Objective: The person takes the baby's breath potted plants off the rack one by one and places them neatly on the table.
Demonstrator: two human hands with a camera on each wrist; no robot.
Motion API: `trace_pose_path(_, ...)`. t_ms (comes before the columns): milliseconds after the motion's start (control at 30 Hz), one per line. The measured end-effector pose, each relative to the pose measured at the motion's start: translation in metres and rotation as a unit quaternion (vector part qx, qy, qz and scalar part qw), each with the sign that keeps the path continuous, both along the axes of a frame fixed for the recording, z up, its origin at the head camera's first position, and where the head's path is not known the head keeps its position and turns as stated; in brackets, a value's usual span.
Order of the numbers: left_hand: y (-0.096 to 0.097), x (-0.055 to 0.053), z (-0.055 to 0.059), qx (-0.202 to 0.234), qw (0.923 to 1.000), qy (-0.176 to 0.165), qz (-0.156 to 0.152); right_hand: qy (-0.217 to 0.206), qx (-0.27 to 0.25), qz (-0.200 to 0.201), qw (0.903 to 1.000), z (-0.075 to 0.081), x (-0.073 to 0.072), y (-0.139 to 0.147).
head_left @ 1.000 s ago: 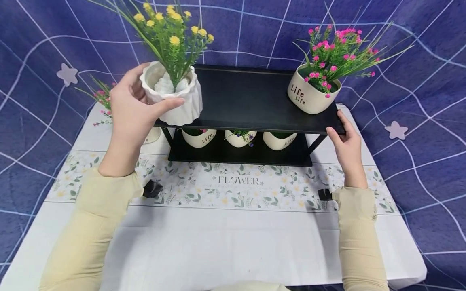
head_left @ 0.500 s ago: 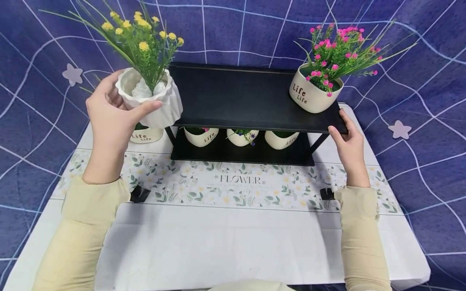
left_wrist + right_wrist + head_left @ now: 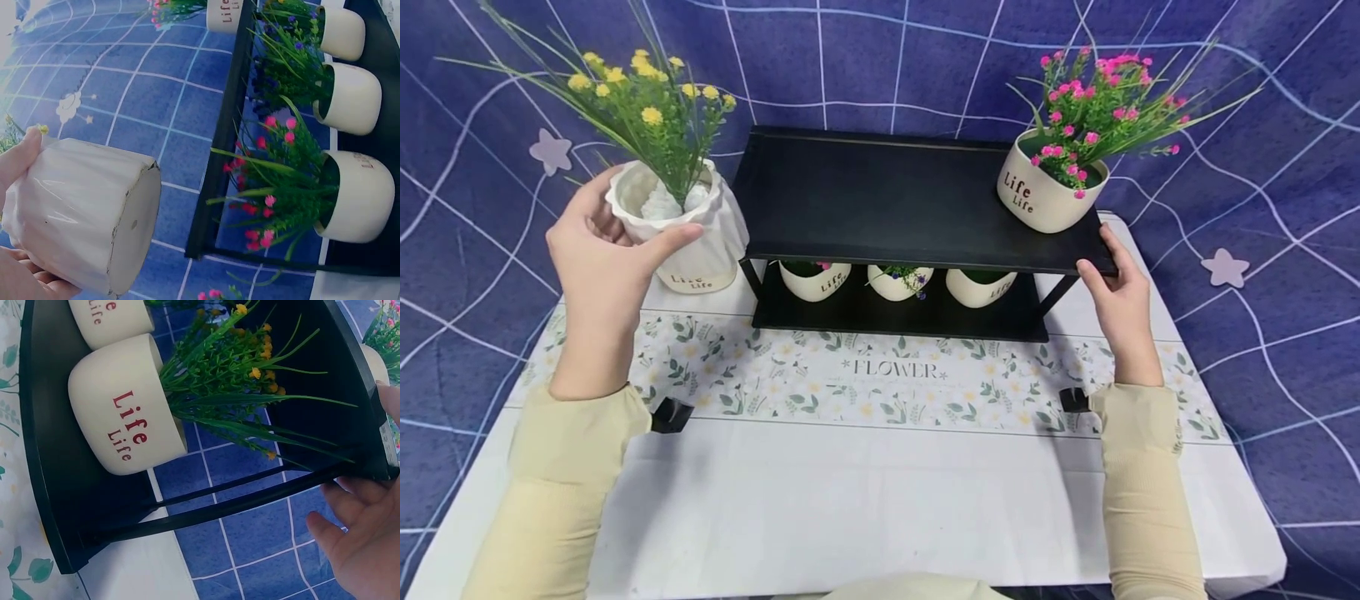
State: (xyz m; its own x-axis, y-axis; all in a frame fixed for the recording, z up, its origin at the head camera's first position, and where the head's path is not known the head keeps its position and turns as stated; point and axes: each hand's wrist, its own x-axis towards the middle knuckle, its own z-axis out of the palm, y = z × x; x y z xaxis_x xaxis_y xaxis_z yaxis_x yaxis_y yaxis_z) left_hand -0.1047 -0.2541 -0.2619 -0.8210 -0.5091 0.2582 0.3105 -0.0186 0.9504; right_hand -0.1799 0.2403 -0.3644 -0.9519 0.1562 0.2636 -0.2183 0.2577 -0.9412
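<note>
My left hand (image 3: 597, 271) holds a white fluted flower pot (image 3: 718, 221) with yellow flowers, grass blades and white stones, the thumb over its rim. The pot is raised left of the top tier of a black two-tier shelf (image 3: 865, 200). In the left wrist view the pot's (image 3: 81, 206) underside shows, with a small hole. Behind and below it, a cream "Life" pot (image 3: 700, 280) stands on the table, partly hidden. My right hand (image 3: 1122, 296) grips the shelf's front right corner. A cream "Life" pot with pink flowers (image 3: 1045, 200) stands on the top tier's right end.
Three cream pots stand on the lower tier: a left one (image 3: 814, 285), a middle one (image 3: 897, 287) and a right one (image 3: 982, 290). A floral "FLOWER" runner (image 3: 887, 392) crosses the white table (image 3: 880, 508). A blue patterned cloth (image 3: 865, 67) hangs behind.
My left hand has carried the white pot leftward, from over the shelf's left end to beside it. The right hand has stayed on the shelf corner.
</note>
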Motion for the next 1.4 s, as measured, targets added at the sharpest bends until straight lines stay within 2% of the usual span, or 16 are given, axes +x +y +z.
trace_pose_path(300,-0.013,0.004,-0.015,-0.012,0.9985,-0.027,0.046,-0.006,0.02,-0.006,0.9998,-0.001,0.001,0.0)
trace_pose_path(433,-0.019,0.006,-0.024,0.0,0.998,-0.018,0.061,-0.006,0.018,-0.008,0.9998,-0.001,0.001,0.0)
trace_pose_path(667,-0.028,0.012,-0.034,0.038,0.995,0.019,0.091,-0.001,0.003,-0.005,1.0,-0.001,0.0,0.0)
trace_pose_path(800,-0.035,0.014,-0.038,0.053,0.9936,0.019,0.098,0.002,0.002,-0.005,1.0,-0.001,0.0,0.001)
trace_pose_path(1000,-0.043,0.013,-0.052,0.039,0.993,0.004,0.112,0.002,0.007,-0.005,1.0,-0.001,-0.001,0.001)
trace_pose_path(1200,-0.046,0.009,-0.07,0.005,0.9901,-0.019,0.139,-0.001,0.017,-0.005,0.9998,-0.001,-0.001,0.001)
trace_pose_path(1400,-0.046,0.007,-0.087,0.009,0.988,-0.033,0.151,0.001,0.019,-0.005,0.9998,-0.001,-0.001,0.001)
